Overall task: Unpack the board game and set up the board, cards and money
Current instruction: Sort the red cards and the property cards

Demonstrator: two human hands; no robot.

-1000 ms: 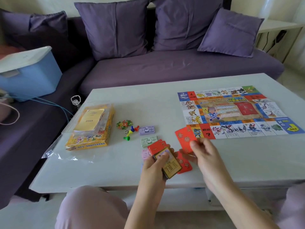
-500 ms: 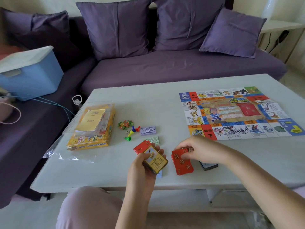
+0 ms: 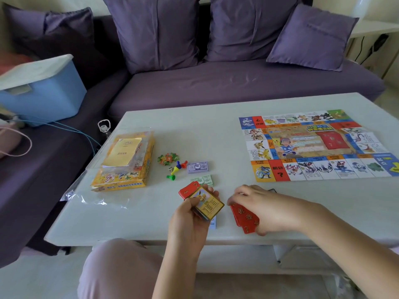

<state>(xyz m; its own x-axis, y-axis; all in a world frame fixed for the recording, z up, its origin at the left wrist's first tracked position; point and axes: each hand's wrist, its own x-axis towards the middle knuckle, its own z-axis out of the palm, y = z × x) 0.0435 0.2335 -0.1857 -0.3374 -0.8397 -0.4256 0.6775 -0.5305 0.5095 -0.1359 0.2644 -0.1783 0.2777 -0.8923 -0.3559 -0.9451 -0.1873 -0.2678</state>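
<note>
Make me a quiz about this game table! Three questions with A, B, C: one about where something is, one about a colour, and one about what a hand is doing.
1. Where on the table does the game board lie?
A. On the person's right side
B. On the person's left side
C. At the near edge, in the middle

2. What colour is the pile of cards under the right hand?
A. Blue
B. Red
C. Green

3. What is the left hand doing?
A. Lying flat and empty
B. Waving in the air
C. Holding a stack of cards

Answers:
1 A: the board is spread out flat at the right, beyond the right hand.
2 B: the backs that show are red with gold signs.
3 C: its fingers curl round the stack, with a yellow card on top.
</note>
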